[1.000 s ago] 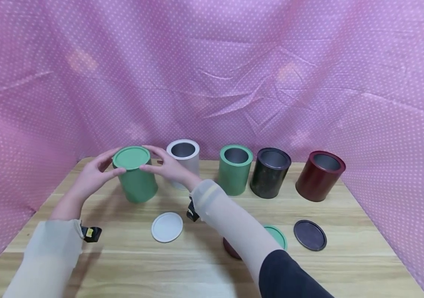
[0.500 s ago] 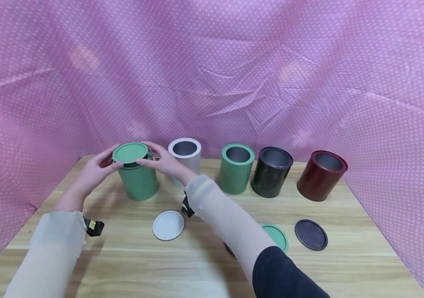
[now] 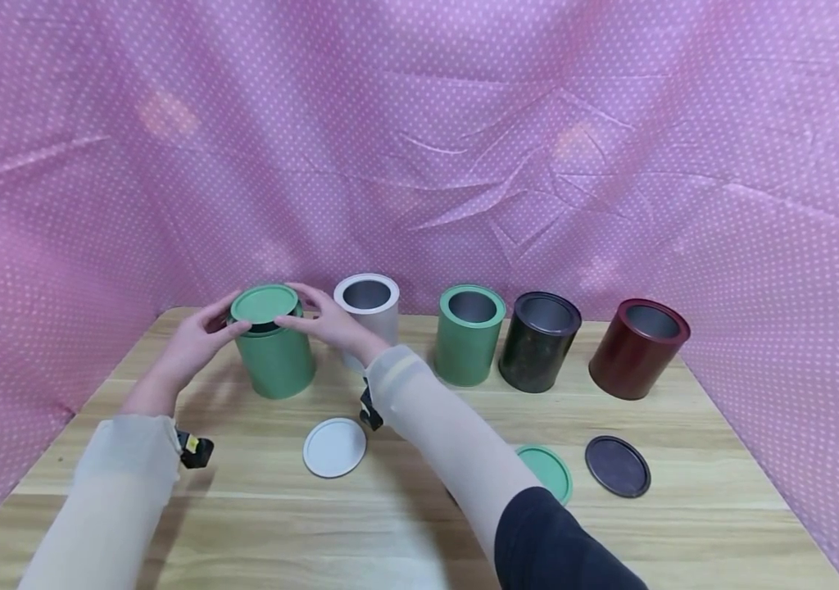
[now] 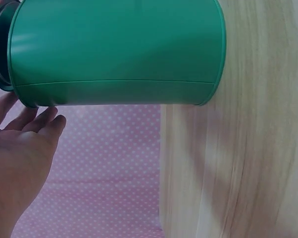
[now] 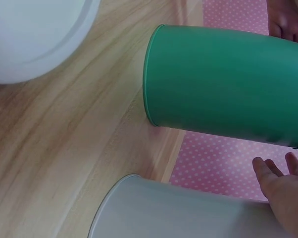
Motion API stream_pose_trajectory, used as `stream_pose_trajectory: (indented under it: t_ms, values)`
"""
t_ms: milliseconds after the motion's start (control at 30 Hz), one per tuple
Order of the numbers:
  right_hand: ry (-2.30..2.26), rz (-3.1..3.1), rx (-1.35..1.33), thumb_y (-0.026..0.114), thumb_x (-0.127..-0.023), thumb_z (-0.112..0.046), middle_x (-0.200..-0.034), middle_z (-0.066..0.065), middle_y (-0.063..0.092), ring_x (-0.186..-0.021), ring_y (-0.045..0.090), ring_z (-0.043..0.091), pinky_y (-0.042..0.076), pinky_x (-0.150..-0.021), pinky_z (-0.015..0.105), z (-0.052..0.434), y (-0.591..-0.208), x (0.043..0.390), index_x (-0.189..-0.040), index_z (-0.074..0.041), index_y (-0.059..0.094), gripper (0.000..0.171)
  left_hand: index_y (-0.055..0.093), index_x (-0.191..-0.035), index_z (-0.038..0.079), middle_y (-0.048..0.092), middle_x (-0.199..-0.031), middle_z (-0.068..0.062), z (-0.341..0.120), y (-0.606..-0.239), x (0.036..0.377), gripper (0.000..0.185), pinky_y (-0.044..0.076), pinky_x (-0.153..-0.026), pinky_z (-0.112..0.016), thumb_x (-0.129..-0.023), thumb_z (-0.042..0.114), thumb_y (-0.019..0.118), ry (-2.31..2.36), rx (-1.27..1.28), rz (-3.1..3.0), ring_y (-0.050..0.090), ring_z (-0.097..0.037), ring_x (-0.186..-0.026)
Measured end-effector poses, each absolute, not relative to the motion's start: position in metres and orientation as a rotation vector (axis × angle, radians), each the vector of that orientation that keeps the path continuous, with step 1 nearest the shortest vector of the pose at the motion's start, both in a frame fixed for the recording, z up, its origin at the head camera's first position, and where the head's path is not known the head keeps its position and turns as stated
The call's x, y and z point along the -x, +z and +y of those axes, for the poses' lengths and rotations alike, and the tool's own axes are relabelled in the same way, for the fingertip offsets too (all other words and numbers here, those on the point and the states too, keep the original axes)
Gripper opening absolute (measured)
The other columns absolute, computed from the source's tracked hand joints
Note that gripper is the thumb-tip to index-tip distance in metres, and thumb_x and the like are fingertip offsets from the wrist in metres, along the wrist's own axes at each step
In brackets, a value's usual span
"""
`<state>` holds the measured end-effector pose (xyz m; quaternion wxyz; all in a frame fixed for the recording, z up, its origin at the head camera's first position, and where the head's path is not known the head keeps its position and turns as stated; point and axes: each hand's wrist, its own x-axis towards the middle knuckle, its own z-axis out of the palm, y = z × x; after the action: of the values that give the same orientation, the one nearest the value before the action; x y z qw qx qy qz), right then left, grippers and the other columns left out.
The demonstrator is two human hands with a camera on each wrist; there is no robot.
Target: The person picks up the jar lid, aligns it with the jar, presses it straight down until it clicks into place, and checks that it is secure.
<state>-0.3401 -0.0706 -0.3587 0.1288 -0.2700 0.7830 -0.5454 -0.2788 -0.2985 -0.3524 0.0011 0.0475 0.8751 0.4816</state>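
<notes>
A green can [image 3: 277,365] stands upright at the back left of the wooden table. Its green lid [image 3: 265,304] is raised off the rim, and a dark gap shows between the two. My left hand [image 3: 197,342] holds the lid's left side, thumb at the front edge and fingers behind. From the other side my right hand [image 3: 333,326] holds it the same way. In the left wrist view the lid's dark underside [image 4: 0,49] shows apart from the can. In the right wrist view, fingers [image 5: 268,168] spread beside the can's top end.
Lidless white [image 3: 383,328], green [image 3: 467,352], black [image 3: 536,356] and dark red [image 3: 633,356] cans line the back. In front lie a white lid [image 3: 334,448], a green lid [image 3: 548,475] partly behind my right arm, and a dark lid [image 3: 617,465]. A pink dotted cloth [image 3: 419,164] surrounds the table.
One second ago the green lid sat on the can under both hands. It then came up and left off the rim, and has since moved slightly right and down.
</notes>
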Motion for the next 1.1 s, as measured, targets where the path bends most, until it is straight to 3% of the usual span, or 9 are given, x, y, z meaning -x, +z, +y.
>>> stream_pose_trajectory:
  t_ms: [500, 800, 1100]
  values:
    - [-1.503, 2.313, 0.739, 0.066, -0.090, -0.044, -0.157, -0.001, 0.032, -0.143, 0.032, 0.021, 0.032, -0.114, 0.050, -0.072, -0.367, 0.340, -0.151, -0.035, 0.032, 0.071, 0.013, -0.156, 0.020, 0.007, -0.163, -0.012, -0.302, -0.361, 0.277, 0.082, 0.025, -0.113, -0.062, -0.093, 0.050, 0.057, 1.467, -0.166, 2.754, 0.020, -0.043, -0.144]
    - [-1.520, 2.254, 0.686, 0.067, -0.088, -0.046, -0.155, -0.004, 0.033, -0.143, 0.032, 0.021, 0.030, -0.115, 0.051, -0.073, -0.369, 0.340, -0.149, -0.040, 0.032, 0.070, 0.015, -0.156, 0.019, 0.020, -0.158, -0.022, -0.303, -0.364, 0.278, 0.083, 0.025, -0.112, -0.064, -0.093, 0.052, 0.056, 1.445, -0.137, 2.750, 0.025, -0.044, -0.142]
    - [-1.510, 2.238, 0.690, 0.067, -0.089, -0.045, -0.154, -0.003, 0.036, -0.140, 0.038, 0.022, 0.034, -0.114, 0.048, -0.074, -0.368, 0.342, -0.150, -0.039, 0.030, 0.072, 0.011, -0.157, 0.021, 0.012, -0.160, -0.021, -0.305, -0.363, 0.280, 0.084, 0.023, -0.111, -0.067, -0.093, 0.054, 0.055, 1.420, -0.123, 2.720, 0.021, -0.046, -0.144]
